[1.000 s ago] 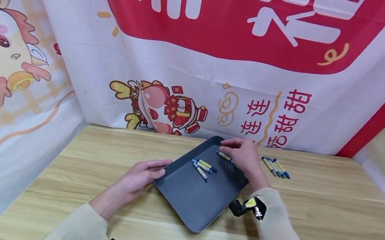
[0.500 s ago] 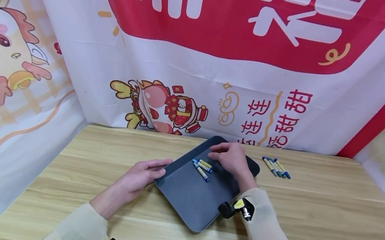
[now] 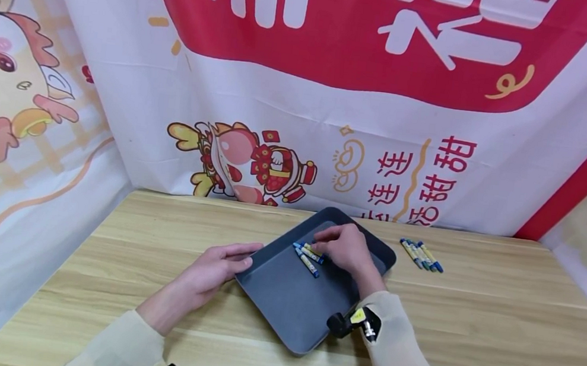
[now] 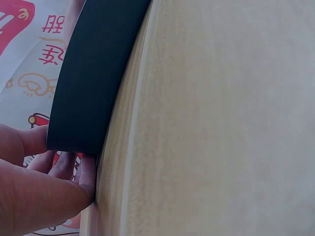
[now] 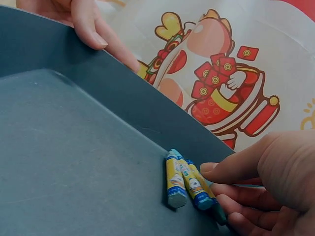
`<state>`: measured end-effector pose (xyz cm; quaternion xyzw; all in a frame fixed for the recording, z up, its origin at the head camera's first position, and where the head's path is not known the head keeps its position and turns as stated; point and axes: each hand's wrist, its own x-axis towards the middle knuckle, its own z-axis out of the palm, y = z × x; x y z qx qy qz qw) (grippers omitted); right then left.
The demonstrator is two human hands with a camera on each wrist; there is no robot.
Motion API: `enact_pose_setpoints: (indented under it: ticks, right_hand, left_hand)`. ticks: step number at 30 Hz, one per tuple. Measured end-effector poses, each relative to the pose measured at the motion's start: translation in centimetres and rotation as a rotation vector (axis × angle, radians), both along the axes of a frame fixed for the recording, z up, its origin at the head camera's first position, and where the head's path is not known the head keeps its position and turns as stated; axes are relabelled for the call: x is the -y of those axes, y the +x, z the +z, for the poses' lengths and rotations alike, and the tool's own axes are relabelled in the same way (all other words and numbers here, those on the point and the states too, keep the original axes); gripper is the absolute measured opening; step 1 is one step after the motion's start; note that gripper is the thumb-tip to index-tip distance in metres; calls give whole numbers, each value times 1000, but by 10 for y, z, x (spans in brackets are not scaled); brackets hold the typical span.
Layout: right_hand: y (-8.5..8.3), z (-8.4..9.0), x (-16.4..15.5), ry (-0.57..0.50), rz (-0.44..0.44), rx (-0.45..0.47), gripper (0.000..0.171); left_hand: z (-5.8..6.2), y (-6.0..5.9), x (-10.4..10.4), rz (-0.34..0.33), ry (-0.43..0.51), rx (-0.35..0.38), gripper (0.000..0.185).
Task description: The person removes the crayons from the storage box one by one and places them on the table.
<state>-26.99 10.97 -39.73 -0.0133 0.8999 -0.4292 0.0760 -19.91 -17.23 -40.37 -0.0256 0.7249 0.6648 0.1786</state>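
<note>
A dark grey tray [image 3: 290,314] lies turned at an angle on the table. My left hand [image 3: 211,270] grips its left corner, fingers along the outside in the left wrist view [image 4: 37,187]. Inside the tray, beside the left wall, paper-wrapped crayons [image 5: 176,182] lie close together. My right hand [image 3: 344,248] is low over them. In the right wrist view, its thumb and curled fingers pinch at the rightmost crayon [image 5: 196,173], which has a dark green tip. Part of that crayon, and whatever lies behind the hand, is hidden.
Several more crayons [image 3: 421,256] lie side by side on the wooden table [image 3: 472,321], right of the tray. A printed cloth [image 3: 301,106] hangs just behind the table's back edge. The tray wall [image 5: 147,105] stands raised beside the crayons.
My right hand has moved left and a little lower, from the tray's back right toward the crayon group. The crayon that lay under its fingers is out of sight. My left hand has stayed put.
</note>
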Motion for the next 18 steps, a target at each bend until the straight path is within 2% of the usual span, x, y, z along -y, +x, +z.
enact_pose_setpoints:
  ticks: [8, 18]
  right_hand:
    - [3, -1, 0, 20, 34, -9, 16]
    - [2, -2, 3, 32, 128, -14, 15]
  left_hand:
    - [0, 1, -2, 2, -11, -2, 42]
    - [0, 1, -1, -8, -9, -22, 43]
